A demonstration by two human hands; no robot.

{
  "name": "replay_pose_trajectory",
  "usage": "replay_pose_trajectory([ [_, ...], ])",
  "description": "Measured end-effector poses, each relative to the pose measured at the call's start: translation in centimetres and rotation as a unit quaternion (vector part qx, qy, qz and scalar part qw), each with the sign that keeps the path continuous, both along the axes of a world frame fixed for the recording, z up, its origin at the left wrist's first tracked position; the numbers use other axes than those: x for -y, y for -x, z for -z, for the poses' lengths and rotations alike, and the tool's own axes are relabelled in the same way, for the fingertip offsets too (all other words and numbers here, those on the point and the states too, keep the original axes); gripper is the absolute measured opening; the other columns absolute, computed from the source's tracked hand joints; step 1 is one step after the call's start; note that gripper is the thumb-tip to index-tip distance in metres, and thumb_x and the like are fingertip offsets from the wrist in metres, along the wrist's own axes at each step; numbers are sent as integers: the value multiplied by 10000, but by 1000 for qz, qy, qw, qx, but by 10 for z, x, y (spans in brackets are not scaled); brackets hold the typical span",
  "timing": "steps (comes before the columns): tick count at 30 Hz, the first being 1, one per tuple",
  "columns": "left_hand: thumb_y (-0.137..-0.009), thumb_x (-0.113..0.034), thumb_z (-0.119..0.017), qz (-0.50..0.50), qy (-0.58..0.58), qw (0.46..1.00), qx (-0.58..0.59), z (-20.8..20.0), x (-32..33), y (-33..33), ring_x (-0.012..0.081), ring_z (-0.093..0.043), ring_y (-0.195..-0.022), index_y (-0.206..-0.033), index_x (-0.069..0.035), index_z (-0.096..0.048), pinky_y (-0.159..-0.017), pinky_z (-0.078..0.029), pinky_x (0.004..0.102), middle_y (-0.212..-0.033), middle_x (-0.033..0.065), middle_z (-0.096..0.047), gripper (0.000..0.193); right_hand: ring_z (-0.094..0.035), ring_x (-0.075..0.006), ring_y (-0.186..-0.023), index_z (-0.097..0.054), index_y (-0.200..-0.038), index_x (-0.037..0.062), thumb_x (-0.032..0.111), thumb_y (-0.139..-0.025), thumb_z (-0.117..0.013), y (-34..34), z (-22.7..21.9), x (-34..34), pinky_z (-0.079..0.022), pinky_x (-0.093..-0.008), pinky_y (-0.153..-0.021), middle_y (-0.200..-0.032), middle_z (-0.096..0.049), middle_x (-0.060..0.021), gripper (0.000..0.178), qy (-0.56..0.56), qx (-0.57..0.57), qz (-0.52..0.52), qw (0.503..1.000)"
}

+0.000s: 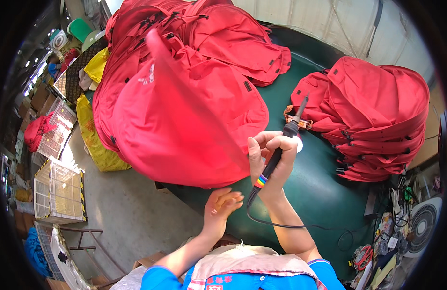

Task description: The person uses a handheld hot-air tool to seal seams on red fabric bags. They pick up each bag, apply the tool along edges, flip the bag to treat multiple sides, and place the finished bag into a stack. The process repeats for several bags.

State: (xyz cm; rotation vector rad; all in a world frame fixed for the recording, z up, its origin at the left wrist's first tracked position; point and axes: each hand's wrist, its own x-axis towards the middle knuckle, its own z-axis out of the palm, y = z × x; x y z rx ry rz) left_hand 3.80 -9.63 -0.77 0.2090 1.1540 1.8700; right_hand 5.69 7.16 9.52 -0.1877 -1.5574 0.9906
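Observation:
My right hand (275, 157) is closed around the black handle of a soldering iron (271, 166), which has a rainbow-striped band. Its metal tip points up and away, by an orange-brown holder (304, 124) and a white round piece (298, 143). A large red fabric piece (184, 130), partly smeared by motion, lies in front of my hands, its right edge next to my right thumb. My left hand (222, 205) is just below that piece's near edge, fingers loosely bent and apart with nothing visible in them. Whether it touches the fabric is unclear.
More red pieces (228, 29) are heaped behind, and a red stack (378, 116) sits at the right of the green table (325, 193). The iron's cord (291, 225) runs right. A fan (423, 227) stands at right. Wire crates (59, 191) and yellow bags (100, 145) are left.

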Motion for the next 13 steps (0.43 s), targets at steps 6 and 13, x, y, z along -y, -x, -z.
replay_pose_trajectory([
  [6,-1043,-306,-550,-132,-364,913,132,52,-10,91,215,-570,-1245,-1355,-78,-555,-1095,-445,403,-1283,76,-635,386,-660,-263,-771,-511,-1056,60,105,-749,-902,19,7,20,-548,-342,-684,-1030,-688,-181,499,-176,83,-104,975],
  [13,-1106,-283,-429,-215,-114,944,-223,40,-31,45,117,-539,-1134,-1275,-96,-494,-987,-435,272,-1187,51,-553,261,-616,-258,-576,-512,-977,82,-11,-788,-821,11,14,35,-494,-340,-501,-822,-672,-105,374,-232,1,-141,962],
])
